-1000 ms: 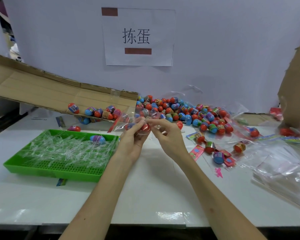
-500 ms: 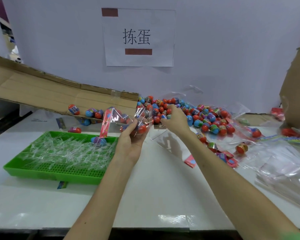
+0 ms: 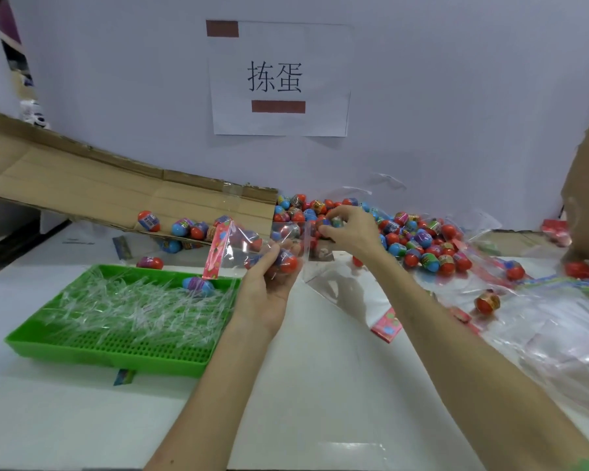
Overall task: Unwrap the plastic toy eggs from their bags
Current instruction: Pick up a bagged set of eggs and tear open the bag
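Left hand (image 3: 269,294) gripping clear bag (image 3: 249,246) of eggs; right hand (image 3: 351,229) pinching one egg (image 3: 334,222)

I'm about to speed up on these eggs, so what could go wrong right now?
1. The left hand pinches the clear bag low with eggs still inside; they could spill onto the white table and roll away.
2. The right hand reaches over the egg pile; a nudge might scatter eggs.
3. One egg already sits in the green tray, mixing with wrappers.

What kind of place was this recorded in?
Probably a hand-sorting or packing workstation: a white table heaped with red and blue plastic toy eggs, a green perforated plastic tray and a printed paper wall sign.
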### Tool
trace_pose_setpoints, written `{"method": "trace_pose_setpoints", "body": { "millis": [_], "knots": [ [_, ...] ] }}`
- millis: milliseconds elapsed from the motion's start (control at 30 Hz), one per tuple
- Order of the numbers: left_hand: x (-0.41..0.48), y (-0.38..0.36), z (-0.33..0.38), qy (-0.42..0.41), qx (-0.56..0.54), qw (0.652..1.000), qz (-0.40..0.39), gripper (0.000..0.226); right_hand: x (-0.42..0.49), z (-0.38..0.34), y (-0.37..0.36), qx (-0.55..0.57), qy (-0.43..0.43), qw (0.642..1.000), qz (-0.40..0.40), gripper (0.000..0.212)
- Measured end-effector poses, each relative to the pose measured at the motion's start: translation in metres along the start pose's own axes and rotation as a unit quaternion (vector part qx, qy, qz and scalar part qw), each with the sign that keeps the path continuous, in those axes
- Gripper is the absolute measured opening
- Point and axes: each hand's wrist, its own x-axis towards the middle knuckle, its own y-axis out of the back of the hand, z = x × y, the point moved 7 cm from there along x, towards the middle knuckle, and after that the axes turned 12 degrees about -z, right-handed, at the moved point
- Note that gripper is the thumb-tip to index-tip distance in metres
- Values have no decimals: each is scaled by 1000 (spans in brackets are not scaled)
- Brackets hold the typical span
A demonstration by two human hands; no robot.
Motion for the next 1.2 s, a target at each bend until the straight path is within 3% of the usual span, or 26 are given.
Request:
{"method": "trace_pose_setpoints", "body": {
  "millis": [67, 167, 300, 400, 600, 733, 1000, 1200],
  "knots": [
    [1, -1, 1, -10, -8, 1000, 0, 17, -28, -5, 19, 140, 24, 988, 57, 26],
    [1, -1, 2, -23, -6, 1000, 7, 13, -70, -21, 28, 211, 78, 974, 38, 17],
    [1, -3, 2, -20, 9, 1000, -1, 11, -105, -38, 11, 193, 127, 973, -6, 26],
    [0, -6, -2, -7, 27, 999, -24, 14, -114, -41, -11, 155, 141, 978, -17, 19],
    [-2, -11, -11, 24, 87, 995, -52, 29, -117, -30, -11, 165, 123, 977, 53, 23],
    [-6, -13, -23, 60, 124, 989, -55, 14, -121, -28, -4, 174, 109, 973, 101, 25],
    [-7, -6, -15, 43, 29, 999, -2, 18, -123, -40, -9, 195, 150, 967, 69, 26],
    [-6, -2, -13, 34, 25, 999, 11, 16, -128, -42, -2, 212, 169, 958, 90, 19]
  ]
}}
